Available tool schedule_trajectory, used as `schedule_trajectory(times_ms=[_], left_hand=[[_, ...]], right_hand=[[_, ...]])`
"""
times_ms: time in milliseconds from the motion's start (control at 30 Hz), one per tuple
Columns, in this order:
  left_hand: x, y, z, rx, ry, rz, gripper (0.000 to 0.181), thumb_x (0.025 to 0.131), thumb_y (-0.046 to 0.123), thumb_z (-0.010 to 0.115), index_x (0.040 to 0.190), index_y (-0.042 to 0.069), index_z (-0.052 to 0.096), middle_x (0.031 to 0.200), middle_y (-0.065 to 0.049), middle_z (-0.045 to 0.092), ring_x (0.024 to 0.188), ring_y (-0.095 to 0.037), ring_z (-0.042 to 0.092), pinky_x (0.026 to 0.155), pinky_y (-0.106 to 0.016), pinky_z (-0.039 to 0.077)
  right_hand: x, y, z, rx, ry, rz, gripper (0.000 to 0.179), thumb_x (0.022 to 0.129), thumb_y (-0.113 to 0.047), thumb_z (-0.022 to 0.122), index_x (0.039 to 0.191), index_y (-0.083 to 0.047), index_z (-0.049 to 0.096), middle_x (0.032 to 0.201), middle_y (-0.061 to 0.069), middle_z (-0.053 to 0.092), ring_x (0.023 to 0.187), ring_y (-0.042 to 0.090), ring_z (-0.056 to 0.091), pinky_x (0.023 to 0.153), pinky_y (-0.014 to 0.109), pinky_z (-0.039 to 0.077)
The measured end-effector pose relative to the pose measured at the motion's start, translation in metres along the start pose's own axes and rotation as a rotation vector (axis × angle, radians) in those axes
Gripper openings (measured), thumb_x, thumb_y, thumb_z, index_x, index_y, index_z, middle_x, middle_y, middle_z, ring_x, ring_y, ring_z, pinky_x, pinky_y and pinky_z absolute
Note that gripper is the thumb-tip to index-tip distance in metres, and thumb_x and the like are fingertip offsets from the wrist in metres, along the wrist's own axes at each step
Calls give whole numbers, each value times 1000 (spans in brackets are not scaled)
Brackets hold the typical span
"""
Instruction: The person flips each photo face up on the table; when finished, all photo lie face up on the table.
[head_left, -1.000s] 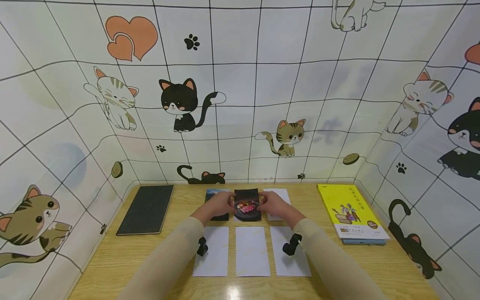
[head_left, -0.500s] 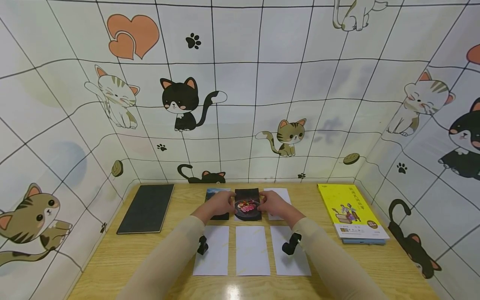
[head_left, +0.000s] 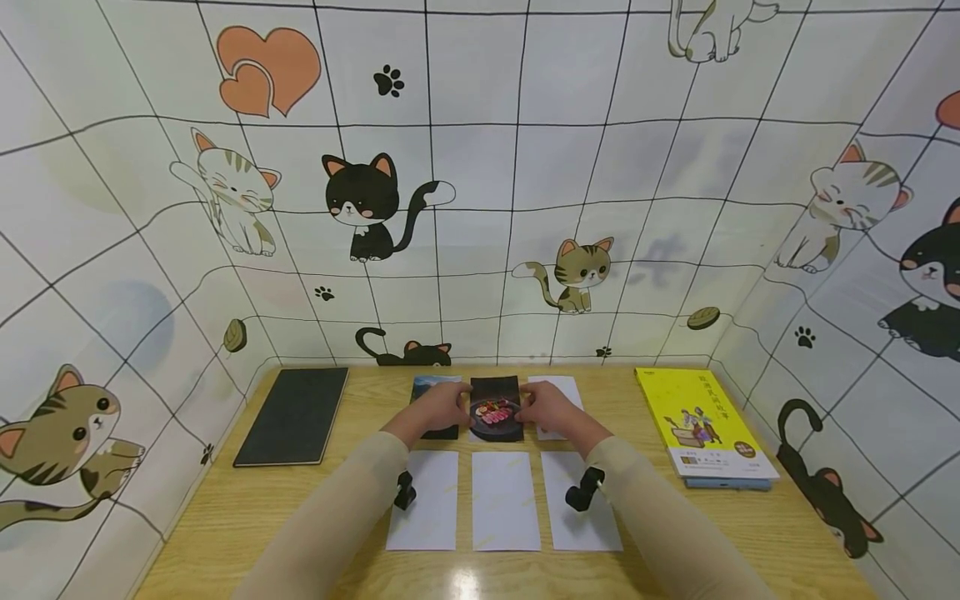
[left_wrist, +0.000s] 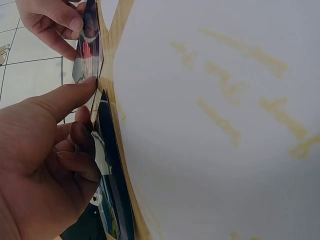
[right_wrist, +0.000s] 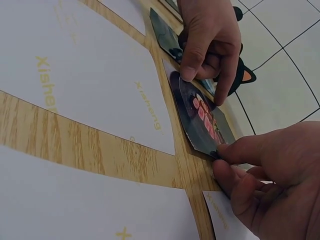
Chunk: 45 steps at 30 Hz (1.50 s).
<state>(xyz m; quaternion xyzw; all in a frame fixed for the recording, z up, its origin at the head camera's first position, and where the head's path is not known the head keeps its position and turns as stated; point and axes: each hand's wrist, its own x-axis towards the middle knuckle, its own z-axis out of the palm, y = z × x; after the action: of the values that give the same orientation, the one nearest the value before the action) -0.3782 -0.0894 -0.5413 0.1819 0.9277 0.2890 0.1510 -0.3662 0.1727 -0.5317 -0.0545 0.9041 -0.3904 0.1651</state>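
In the head view, a dark photo card showing a plate of sliced pink food lies in the middle of the back row. My left hand pinches its left edge. The right edge is pinched by my right hand. The right wrist view shows thumb and finger of the right hand at one corner of the card. A thin white margin shows along the card's near side. A landscape photo card lies partly hidden under the left hand; behind the right one is a white card.
Three white cards form a front row: left, middle and right. A black notebook lies at the left. At the right, a yellow book rests on a blue one. Cat-print cloth encloses the wooden table.
The view has shifted very slightly. Both hands stay at the edges of the food photo card, and the cards lie as before.
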Motion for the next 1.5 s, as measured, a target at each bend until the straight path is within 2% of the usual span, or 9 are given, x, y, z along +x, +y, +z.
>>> schedule_trajectory(times_ms=[233, 533, 700, 833, 933, 1067, 1233, 1400, 1500], left_hand=[[0, 0, 1, -25, 0, 21, 76, 97, 22, 89, 161, 2, 54, 87, 1, 68, 75, -14, 60, 72, -33, 50], [-2, 0, -1, -71, 1, 54, 74, 98, 21, 88, 161, 1, 53, 89, 1, 68, 76, -14, 60, 73, -33, 50], [-6, 3, -2, -97, 22, 65, 70, 100, 22, 86, 160, 3, 55, 92, 0, 67, 78, -14, 59, 72, -33, 49], [-10, 11, 1, -116, 52, 110, 61, 102, 21, 83, 155, 3, 59, 95, 0, 67, 80, -15, 59, 71, -34, 51], [-9, 20, 8, -136, 59, 164, 55, 104, 19, 80, 153, 3, 61, 103, -2, 68, 88, -17, 62, 76, -36, 54], [-3, 31, 19, -141, 41, 227, 56, 104, 25, 81, 153, 6, 61, 122, -7, 69, 104, -21, 65, 90, -41, 57], [3, 43, 27, -63, 52, 271, 58, 102, 38, 84, 151, 13, 64, 137, -6, 64, 121, -23, 65, 104, -44, 56], [8, 58, 30, 28, 58, 328, 61, 101, 41, 84, 150, 11, 64, 138, -7, 61, 124, -24, 64, 106, -45, 56], [14, 66, 33, 108, 53, 343, 66, 101, 44, 83, 154, 12, 62, 146, -7, 59, 131, -25, 61, 111, -46, 53]], right_hand=[[-4, 2, -3, 9, 7, -27, 74, 97, -4, 83, 160, 11, 47, 98, 6, 70, 68, 15, 60, 54, 26, 47], [-15, 7, -7, 38, 19, -54, 69, 99, -6, 82, 159, 8, 51, 100, 7, 69, 71, 15, 60, 55, 27, 47], [-25, 10, -10, 67, 43, -88, 64, 100, -8, 81, 157, 6, 55, 105, 8, 70, 73, 18, 66, 53, 27, 48], [-35, 14, -14, 100, 65, -146, 60, 100, -7, 80, 154, 6, 58, 107, 10, 70, 80, 25, 72, 53, 28, 50], [-40, 20, -18, 79, 105, -208, 54, 100, -7, 80, 149, 6, 62, 104, 10, 70, 78, 26, 72, 55, 28, 50], [-46, 32, -25, -5, 166, -287, 47, 99, -9, 83, 142, 4, 69, 104, 7, 70, 81, 21, 66, 67, 31, 53], [-54, 52, -36, -81, 183, -367, 47, 99, -14, 84, 141, 1, 70, 114, 10, 68, 99, 23, 67, 85, 40, 59], [-63, 63, -47, -142, 156, -361, 52, 100, -20, 85, 146, -2, 67, 130, 15, 65, 119, 34, 65, 100, 53, 57], [-66, 69, -52, -214, 149, -359, 57, 99, -24, 87, 149, -5, 66, 139, 15, 63, 128, 36, 62, 108, 58, 54]])
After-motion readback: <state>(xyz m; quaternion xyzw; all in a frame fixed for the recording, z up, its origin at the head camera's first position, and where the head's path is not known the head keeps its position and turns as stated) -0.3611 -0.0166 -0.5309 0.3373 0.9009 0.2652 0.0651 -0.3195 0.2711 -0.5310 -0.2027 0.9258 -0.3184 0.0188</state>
